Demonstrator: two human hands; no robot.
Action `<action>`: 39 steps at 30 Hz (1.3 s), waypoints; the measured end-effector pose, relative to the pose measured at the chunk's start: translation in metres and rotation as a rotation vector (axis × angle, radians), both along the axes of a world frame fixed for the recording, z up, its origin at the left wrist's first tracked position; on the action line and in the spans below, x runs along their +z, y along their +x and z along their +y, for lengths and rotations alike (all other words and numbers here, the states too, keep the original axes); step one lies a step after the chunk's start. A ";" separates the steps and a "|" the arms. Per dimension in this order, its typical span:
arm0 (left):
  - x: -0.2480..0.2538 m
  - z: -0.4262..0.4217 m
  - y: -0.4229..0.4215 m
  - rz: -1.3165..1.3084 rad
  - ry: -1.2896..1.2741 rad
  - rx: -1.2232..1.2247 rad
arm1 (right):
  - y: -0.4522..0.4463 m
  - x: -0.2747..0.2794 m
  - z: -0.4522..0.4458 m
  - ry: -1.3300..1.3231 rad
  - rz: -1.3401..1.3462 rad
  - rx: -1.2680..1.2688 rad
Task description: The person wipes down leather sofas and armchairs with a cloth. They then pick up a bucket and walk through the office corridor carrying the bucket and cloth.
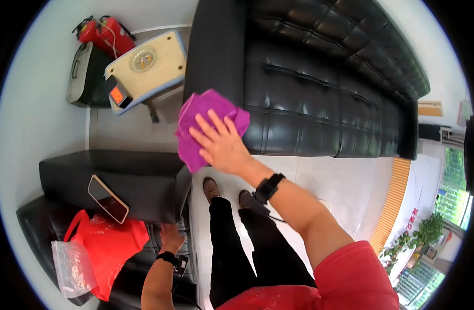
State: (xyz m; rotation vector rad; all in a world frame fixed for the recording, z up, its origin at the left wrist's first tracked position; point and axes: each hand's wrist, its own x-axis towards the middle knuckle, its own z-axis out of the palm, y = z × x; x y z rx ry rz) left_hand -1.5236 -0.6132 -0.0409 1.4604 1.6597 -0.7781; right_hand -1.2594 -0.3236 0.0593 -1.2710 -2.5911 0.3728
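A purple cloth (190, 121) lies spread under my right hand (221, 144), against the front end of the black sofa's armrest (214, 57). The fingers of that hand are spread flat over the cloth, pressing on it. My left hand (171, 238) rests on the seat of a black armchair (107, 168) at the lower left, beside a red bag (110, 245). Its fingers look extended, and I see nothing held in them. A phone (108, 199) lies on the armchair's armrest, above the red bag.
A small table (159, 57) holds a glass dish (143, 59) and a dark box (118, 93). Fire extinguishers (113, 36) and a dark case (89, 75) stand by the wall. A clear plastic bag (71, 271) lies beside the red bag. Plants (428, 230) are at the right.
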 end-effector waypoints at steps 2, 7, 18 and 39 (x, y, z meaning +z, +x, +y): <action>-0.005 0.001 0.000 -0.034 -0.005 -0.234 | 0.007 -0.002 -0.006 -0.056 0.110 -0.014; 0.078 0.092 0.079 -0.761 0.246 -0.101 | 0.013 -0.002 0.022 -0.072 0.244 -0.062; 0.118 0.315 0.163 -0.491 1.205 -0.049 | 0.109 -0.041 0.085 0.039 0.406 -0.174; 0.071 0.353 0.197 -0.104 1.244 -0.058 | 0.178 -0.184 0.277 -0.050 -0.064 -0.663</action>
